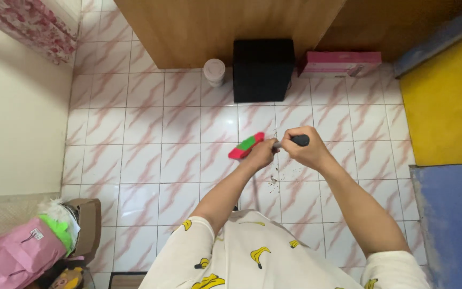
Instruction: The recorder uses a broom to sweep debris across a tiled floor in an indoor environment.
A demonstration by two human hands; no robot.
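A: Nearest, what are the hands doing?

B: Sweeping, I'd judge. The right hand [307, 150] is closed round the dark end of the broom handle [297, 141]; the left hand [261, 154] is wrapped lower on the shaft.

A: And the broom head [246, 145]?

B: Red and green, down on the tiled floor [151, 160] beside scattered crumbs [274, 179].

A: Farther off?

B: A black box [263, 69], a white cup [214, 71] and a pink box [338, 62] by the wooden cabinet [215, 27].
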